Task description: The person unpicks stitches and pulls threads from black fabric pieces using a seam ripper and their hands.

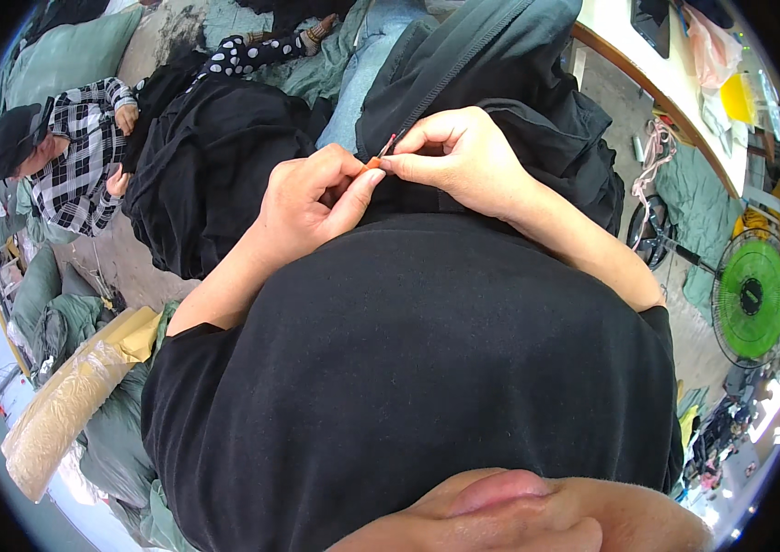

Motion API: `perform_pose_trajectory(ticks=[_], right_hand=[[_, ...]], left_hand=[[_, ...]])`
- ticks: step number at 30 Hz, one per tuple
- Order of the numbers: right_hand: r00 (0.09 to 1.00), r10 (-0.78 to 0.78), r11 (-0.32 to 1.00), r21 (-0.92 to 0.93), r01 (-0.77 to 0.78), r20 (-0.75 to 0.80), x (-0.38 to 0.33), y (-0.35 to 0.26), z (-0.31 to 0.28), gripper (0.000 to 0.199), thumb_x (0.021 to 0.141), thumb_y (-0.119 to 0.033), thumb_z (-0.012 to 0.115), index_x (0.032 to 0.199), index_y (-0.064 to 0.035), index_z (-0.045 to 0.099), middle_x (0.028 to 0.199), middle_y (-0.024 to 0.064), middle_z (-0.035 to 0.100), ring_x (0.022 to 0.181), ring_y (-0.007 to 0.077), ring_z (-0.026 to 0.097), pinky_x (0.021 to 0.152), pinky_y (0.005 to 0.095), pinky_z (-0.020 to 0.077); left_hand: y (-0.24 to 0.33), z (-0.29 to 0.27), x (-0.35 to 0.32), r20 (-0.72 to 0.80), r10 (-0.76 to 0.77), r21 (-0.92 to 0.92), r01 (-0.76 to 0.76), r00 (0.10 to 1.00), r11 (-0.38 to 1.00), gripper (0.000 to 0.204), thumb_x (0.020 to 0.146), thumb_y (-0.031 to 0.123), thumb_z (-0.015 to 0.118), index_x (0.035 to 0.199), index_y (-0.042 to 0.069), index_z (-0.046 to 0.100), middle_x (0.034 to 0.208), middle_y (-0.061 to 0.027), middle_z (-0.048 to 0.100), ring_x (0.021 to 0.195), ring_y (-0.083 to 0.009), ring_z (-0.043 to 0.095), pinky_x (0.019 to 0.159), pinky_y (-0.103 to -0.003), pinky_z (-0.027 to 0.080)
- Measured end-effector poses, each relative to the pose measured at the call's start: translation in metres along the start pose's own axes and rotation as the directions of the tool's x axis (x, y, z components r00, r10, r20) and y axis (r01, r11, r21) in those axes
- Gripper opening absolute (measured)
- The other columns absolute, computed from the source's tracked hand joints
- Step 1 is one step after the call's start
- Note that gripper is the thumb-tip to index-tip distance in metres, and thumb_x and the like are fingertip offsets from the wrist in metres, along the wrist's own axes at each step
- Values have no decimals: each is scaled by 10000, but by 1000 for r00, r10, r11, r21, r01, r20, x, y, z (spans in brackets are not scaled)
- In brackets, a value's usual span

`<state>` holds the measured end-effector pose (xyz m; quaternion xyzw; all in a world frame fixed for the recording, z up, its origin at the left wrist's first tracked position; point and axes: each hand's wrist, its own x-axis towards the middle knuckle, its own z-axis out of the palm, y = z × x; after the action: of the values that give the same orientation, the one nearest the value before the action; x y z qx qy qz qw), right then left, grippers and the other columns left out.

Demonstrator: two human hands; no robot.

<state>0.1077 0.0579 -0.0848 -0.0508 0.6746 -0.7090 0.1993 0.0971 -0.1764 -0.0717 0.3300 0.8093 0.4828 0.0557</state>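
In front of my chest, my left hand [313, 191] and my right hand [465, 162] meet fingertip to fingertip. Thumb and forefinger of the left pinch a small orange piece [372, 164], and a thin dark red tip stands up beside it; its kind is too small to tell. The right thumb and forefinger are also closed at this spot, and what lies between them is hidden. Dark cloth [491, 69] is spread over my lap, with a long stitched edge running down to the right fingertips.
At the left, a person in a checked shirt [86, 138] sits by a heap of black cloth [215, 166]. A plastic-wrapped roll [73, 400] leans at lower left. On the right are a white table [625, 32] and a green-bladed fan [751, 294]. Green cloth [693, 193] lies on the floor.
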Motion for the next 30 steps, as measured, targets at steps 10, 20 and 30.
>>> perform_pose_trajectory(ticks=[10, 20, 30], right_hand=[[999, -34, 997, -71, 34, -2, 1, 1, -5, 107, 876, -117, 777, 895, -12, 790, 743, 28, 731, 674, 66, 635, 641, 260, 517], [995, -47, 974, -219, 65, 87, 1, -13, -11, 106, 870, -106, 769, 893, -3, 778, 776, 72, 746, 713, 110, 681, 696, 278, 550], [986, -132, 979, -143, 146, 103, 8, 4, -12, 140, 824, -96, 782, 872, 36, 771, 815, 142, 762, 746, 203, 731, 735, 322, 577]], left_hand=[[7, -2, 29, 32, 10, 19, -10, 999, 1000, 88, 947, 49, 742, 893, 1, 693, 659, -25, 617, 521, -45, 561, 473, -223, 400], [9, 0, 60, 59, 24, 10, -25, 998, 1000, 102, 951, 65, 737, 876, 19, 686, 694, -23, 678, 544, -38, 600, 483, -210, 419], [15, 10, 89, 6, 8, -44, -7, 1000, 999, 161, 950, 64, 743, 821, 34, 652, 643, 2, 643, 532, -39, 626, 474, -202, 431]])
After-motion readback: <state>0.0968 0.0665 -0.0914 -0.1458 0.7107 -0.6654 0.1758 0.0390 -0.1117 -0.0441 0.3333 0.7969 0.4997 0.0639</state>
